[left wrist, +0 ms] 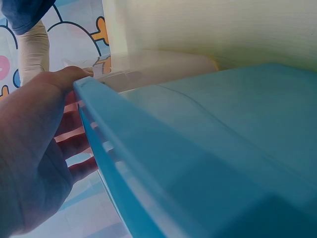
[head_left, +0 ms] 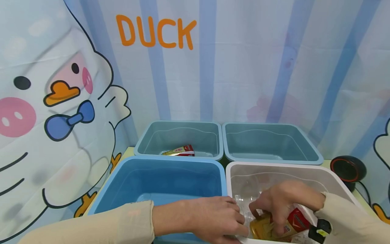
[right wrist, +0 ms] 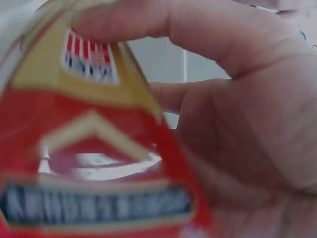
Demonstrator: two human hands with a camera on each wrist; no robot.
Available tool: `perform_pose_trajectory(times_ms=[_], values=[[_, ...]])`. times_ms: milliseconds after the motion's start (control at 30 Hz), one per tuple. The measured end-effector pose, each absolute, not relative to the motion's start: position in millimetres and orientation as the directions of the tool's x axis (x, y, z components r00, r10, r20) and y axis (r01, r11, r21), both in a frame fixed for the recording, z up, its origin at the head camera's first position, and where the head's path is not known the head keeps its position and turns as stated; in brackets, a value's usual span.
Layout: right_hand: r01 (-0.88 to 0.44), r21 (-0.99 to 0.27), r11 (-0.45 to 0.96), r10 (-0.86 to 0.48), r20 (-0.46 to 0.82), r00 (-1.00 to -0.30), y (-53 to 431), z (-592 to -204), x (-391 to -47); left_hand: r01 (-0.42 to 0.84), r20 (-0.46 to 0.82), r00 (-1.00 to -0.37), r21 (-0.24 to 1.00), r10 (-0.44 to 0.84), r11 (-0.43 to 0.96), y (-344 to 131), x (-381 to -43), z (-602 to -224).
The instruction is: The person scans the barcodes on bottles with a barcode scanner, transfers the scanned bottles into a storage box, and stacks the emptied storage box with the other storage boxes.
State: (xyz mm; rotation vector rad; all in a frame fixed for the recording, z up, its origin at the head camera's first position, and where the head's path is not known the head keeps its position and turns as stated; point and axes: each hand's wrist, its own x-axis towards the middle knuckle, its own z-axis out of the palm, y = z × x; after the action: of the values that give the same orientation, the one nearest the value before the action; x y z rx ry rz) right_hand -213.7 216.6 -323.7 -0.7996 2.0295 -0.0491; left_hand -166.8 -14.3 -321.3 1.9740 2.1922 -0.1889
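Evidently the step in hand is taking hold of the red-and-gold packet (head_left: 294, 223), which sits inside the near-right white bin (head_left: 283, 165), close to its near rim. The right hand (head_left: 286, 196) reaches in from above and pinches it; in the right wrist view one digit lies across the gold end while another shows behind the packet's edge. Beside it in the same bin lies some clear plastic packaging (head_left: 242, 205), too indistinct to name further

Meanwhile the left hand (head_left: 213, 217) lies across the meeting rims of the white bin and the blue bin (head_left: 179, 158), fingers loosely spread and holding no packet; whether it presses to steady the bins I cannot tell. Another red-and-gold packet (head_left: 182, 150) lies in the far-left teal bin (head_left: 179, 134)

Probably the next move calls for a secure pinch and a lift straight enough to clear the plastic and the rim
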Motion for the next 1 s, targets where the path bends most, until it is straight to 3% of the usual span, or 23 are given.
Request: perform_pose_trajectory(times_ms=[233, 533, 700, 1000], values=[[-0.584, -0.362, 0.727, -0.640, -0.665, -0.384, 227.7, -317.2, -215.2, 0.992, -0.235, -0.110, 0.032, 0.966, 0.121, -13.9, -166.8, -321.5], [-0.566, -0.438, 0.698, -0.703, -0.568, -0.428, 239.7, -297.4, -216.6, 0.994, -0.223, -0.106, 0.014, 0.969, 0.112, -15.2, -166.2, -320.7], [-0.510, -0.546, 0.665, -0.746, -0.522, -0.413, 251.2, -286.2, -218.6, 0.993, -0.229, -0.106, 0.021, 0.968, 0.113, -14.8, -166.3, -321.2], [-0.529, -0.645, 0.552, -0.825, -0.331, -0.457, 278.3, -266.8, -222.6, 0.992, -0.223, -0.117, 0.023, 0.968, 0.125, -14.6, -165.1, -321.3]])
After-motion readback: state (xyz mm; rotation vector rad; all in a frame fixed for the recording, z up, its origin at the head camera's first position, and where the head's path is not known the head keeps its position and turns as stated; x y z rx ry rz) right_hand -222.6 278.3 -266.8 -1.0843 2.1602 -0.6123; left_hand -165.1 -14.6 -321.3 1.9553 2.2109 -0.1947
